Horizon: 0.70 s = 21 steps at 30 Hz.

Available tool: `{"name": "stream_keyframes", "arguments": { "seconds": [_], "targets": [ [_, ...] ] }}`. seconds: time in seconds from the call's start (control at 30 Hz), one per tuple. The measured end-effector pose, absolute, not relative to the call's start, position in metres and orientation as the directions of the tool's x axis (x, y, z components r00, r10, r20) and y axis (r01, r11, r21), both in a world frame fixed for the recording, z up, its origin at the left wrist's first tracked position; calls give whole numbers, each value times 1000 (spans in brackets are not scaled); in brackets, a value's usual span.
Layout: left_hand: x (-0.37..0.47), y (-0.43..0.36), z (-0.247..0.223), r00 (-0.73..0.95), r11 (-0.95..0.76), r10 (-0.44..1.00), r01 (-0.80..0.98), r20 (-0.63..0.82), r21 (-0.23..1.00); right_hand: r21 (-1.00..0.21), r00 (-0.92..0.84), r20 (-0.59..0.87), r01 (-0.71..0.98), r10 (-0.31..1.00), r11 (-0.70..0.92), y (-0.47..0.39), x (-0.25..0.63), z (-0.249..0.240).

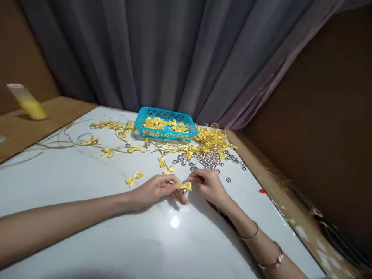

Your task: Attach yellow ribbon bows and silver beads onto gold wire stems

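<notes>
A yellow ribbon bow [186,186] with a silver bell-like bead [183,191] against it is pinched between the thumb and fingers of my left hand [162,188]. Just to the right, my right hand [209,186] has its fingers curled together near the bow; whatever they grip is too small to make out. A loose yellow bow [134,179] lies on the white table [130,240] behind my left wrist. Two more bows, one of them here [168,170], lie beyond my hands. Silver beads [210,159] are heaped behind my right hand.
A blue basket [165,135] holding yellow bows stands at the back. Right of it is a pile of yellow bows [212,138]. Gold cords [62,145] with bows spread leftward. A red scrap [262,191] lies near the right edge. A yellow-filled container [30,104] is at the far left.
</notes>
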State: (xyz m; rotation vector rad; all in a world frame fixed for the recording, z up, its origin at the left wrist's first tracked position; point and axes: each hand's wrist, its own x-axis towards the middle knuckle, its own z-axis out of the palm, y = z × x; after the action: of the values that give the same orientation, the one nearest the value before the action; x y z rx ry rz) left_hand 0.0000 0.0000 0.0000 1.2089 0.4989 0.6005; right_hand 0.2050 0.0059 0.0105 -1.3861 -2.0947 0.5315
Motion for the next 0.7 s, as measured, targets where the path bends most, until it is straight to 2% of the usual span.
{"name": "stream_keyframes", "arguments": {
  "seconds": [0.1, 0.2, 0.27, 0.33, 0.4, 0.7],
  "targets": [
    [-1, -2, 3, 747, 216, 664, -146, -36, 965, -593, -307, 243, 703, 920, 392, 4, 204, 12],
    [-1, -3, 2, 722, 169, 691, -112, -37, 979, -640, -350, 186, 666, 918, 383, 3, 205, 18],
    [0, -2, 1, 695, 131, 719, -90, -32, 987, -737, -377, 77, 602, 923, 307, 3, 206, 25],
    [0, -2, -1, 677, 98, 736, -86, -14, 992, -837, -391, -68, 523, 918, 161, 1, 207, 32],
    [1, -3, -2, 674, 74, 739, -90, 6, 993, -869, -398, -149, 490, 905, 72, -2, 205, 36],
    [-2, -9, 4, 647, -60, 762, 54, 11, 997, -869, -497, -163, 481, 852, 115, -15, 188, 37]
  ]
}}
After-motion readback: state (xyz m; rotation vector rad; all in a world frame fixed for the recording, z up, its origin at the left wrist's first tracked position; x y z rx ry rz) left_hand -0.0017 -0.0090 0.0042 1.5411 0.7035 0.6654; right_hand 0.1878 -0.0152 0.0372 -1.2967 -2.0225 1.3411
